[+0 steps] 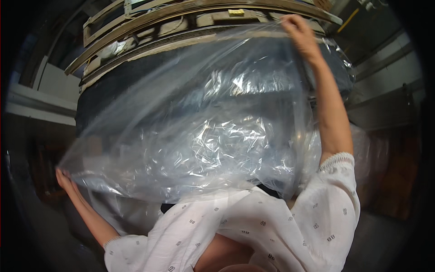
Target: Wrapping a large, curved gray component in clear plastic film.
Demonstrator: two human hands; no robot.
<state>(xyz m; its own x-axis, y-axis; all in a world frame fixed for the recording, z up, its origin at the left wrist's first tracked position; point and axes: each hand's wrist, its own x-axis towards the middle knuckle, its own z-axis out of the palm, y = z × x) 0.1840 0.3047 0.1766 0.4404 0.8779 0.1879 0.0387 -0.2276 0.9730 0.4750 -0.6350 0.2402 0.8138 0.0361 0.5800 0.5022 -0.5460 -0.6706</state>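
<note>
A large sheet of clear plastic film is stretched between my two hands over a dark, flat surface. At the far right, my right hand is closed on the film's upper corner, with the arm reached well forward. My left hand is out at the near left, its fingers pinched on another corner. Taut folds run diagonally from one hand to the other. Nearer my body the film is crinkled and shiny, and its near edge lies against my white patterned top.
Behind the dark surface runs a long wooden rail with slats. A small yellow object sits by it. More clear film hangs at the right side. A pale ledge stands at the left.
</note>
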